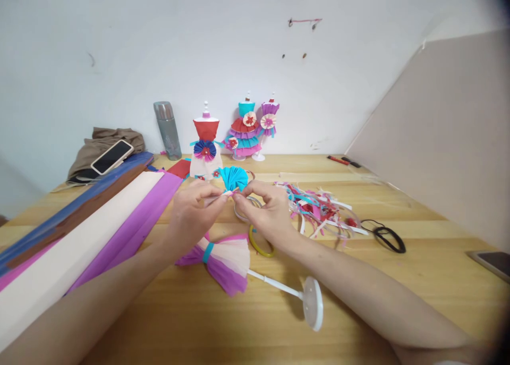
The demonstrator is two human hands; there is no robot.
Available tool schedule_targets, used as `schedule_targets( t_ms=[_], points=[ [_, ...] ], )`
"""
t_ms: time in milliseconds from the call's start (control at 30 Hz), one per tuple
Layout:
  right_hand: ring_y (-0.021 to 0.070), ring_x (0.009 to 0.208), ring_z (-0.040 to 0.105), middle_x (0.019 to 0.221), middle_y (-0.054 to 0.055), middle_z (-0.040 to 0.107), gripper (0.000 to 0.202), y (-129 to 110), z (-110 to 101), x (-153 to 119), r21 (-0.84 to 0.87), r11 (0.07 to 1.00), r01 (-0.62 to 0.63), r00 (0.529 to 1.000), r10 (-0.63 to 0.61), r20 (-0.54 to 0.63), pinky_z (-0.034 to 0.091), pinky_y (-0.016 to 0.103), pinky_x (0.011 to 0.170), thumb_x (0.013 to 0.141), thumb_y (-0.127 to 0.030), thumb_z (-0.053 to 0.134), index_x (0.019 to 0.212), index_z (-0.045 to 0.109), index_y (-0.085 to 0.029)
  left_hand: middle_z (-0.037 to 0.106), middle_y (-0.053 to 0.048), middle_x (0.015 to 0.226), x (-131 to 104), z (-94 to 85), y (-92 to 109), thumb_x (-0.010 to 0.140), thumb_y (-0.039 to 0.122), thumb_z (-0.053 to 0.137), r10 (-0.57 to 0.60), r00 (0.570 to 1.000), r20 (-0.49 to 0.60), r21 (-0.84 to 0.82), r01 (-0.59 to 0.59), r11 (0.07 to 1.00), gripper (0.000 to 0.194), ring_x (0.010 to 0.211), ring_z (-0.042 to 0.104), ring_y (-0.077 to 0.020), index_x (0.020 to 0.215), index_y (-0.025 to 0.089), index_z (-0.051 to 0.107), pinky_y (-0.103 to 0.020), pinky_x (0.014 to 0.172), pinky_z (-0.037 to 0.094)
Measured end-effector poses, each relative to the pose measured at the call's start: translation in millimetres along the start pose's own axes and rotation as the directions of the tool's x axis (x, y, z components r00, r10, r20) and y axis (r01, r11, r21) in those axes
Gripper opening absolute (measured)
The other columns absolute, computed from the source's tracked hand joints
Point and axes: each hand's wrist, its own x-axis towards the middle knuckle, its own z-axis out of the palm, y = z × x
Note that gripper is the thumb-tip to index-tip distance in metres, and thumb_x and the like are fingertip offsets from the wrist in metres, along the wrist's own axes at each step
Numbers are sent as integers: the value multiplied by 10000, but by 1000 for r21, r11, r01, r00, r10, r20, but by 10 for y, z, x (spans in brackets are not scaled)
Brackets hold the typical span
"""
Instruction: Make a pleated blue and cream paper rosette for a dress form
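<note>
Fingers (244, 204) of left hand (190, 211) and right hand (271, 210) meet above the desk (179, 322), pinching a pink strip (229, 193) just near of the blue fan (234, 178); far left stands a flask (169, 134), contents hidden.

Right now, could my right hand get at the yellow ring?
Probably yes: the yellow ring lies close by, its near edge uncovered, though the right hand seems busy pinching a small pink piece.
</note>
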Motion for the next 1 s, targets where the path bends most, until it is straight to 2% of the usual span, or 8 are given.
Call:
schedule_targets(
  t_ms=[200, 300, 367, 433, 567, 733, 867, 1000],
  points=[
    [151, 605, 565, 612, -8, 584, 193, 12, -110, 58, -116, 991, 73, 994, -81, -74, 453, 295, 623, 807, -238, 596, 631, 520, -213, 748, -32, 764, 61, -61, -84, 861, 229, 561, 277, 960, 48, 269, -279, 922, 213, 788, 646, -202, 692, 236, 690, -340, 759, 479],
    [176, 720, 598, 752, 19, 622, 84, 38, -167, 98, -75, 992, 106, 990, -112, -90, 487, 332, 706, 800, -265, 603, 784, 542, -210, 759, -40, 787, 95, -105, -126, 875, 192, 546, 403, 912, 81, 369, -403, 837, 208, 814, 658, -206, 744, 224, 705, -352, 784, 473],
    [182, 773, 609, 831, 26, 631, 180, 48, -169, 112, -28, 995, 95, 992, -97, -85, 502, 348, 742, 777, -289, 644, 898, 535, -213, 760, -36, 786, 109, -115, -149, 881, 172, 547, 478, 873, 95, 408, -473, 781, 196, 822, 662, -204, 778, 218, 708, -360, 811, 472],
    [168, 761, 606, 825, 7, 618, 261, 53, -135, 110, 46, 999, 30, 997, -26, -78, 506, 343, 746, 763, -278, 663, 970, 516, -221, 759, -29, 781, 114, -108, -169, 884, 155, 551, 531, 843, 87, 426, -513, 745, 185, 815, 665, -198, 805, 213, 707, -363, 818, 476],
    [144, 693, 596, 762, -26, 596, 355, 58, -12, 69, 304, 933, -190, 981, 190, 29, 496, 312, 677, 757, -250, 657, 1071, 492, -232, 755, -42, 778, 106, -74, -194, 867, 139, 588, 567, 824, 11, 452, -510, 732, 140, 786, 669, -196, 790, 185, 696, -350, 777, 490],
    [139, 660, 584, 763, -37, 600, 504, 55, 114, -5, 518, 788, -333, 943, 292, 161, 510, 307, 637, 728, -288, 727, 1166, 480, -277, 745, -45, 736, 82, -36, -213, 844, 149, 617, 536, 840, -85, 456, -445, 771, 103, 739, 668, -191, 771, 170, 686, -321, 724, 503],
    [151, 678, 609, 814, -32, 626, 626, 39, 158, -64, 588, 710, -388, 920, 335, 202, 537, 313, 651, 705, -309, 771, 1233, 435, -317, 744, -38, 736, 62, -15, -217, 848, 158, 599, 473, 878, -75, 417, -403, 815, 125, 726, 664, -184, 767, 173, 693, -310, 708, 501],
    [175, 745, 634, 850, -11, 640, 730, 27, 130, -73, 551, 734, -397, 918, 322, 233, 530, 328, 701, 721, -336, 761, 1337, 372, -306, 746, -37, 759, 74, -19, -229, 852, 148, 602, 479, 876, -66, 369, -424, 827, 120, 750, 668, -177, 773, 174, 689, -304, 737, 502]
  ],
)
